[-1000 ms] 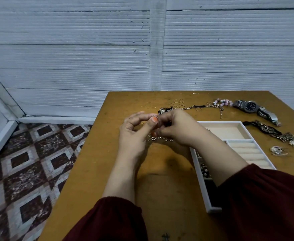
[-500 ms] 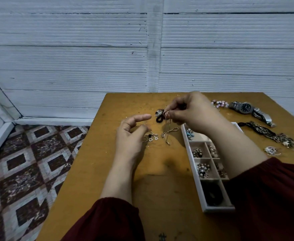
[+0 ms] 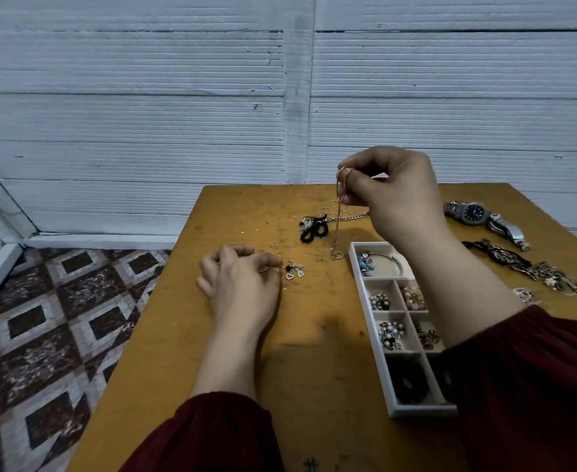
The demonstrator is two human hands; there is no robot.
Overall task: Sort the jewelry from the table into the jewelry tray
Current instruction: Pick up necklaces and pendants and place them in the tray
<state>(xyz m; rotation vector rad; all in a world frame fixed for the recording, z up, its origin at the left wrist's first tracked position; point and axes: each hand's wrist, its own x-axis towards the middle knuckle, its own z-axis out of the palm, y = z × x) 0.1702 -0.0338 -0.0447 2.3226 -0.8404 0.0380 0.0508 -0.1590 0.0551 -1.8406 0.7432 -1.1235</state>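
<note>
Well, the right grip is held up above the surface, thumb and forefinger pinched tight on the top of a thin chain necklace. The chain hangs straight down from that grip, and its heart pendant dangles at the bottom end. I cannot tell whether the pendant touches the wood.

Below the right grip, partly under its forearm, lies the white jewelry tray. The compartment nearest the pendant holds a bangle and some blue beads. The small squares behind it carry pearl-like clusters, and the end nearest the person holds something black.

The left grip rests knuckles-up on the surface, well below and to the left of the right one. Its fingers are curled under, their tips at a little bunch of heart charms. Whether they pinch it or only touch it, I cannot tell. A thin ring lies just beyond this grip.

Directly beneath the raised right grip sit a black lace piece, a few gold rings and a heavier chain. Out past its wrist, on the right, lie two wristwatches and a tangle of dark bracelets. Both wrists show dark red sleeves.
</note>
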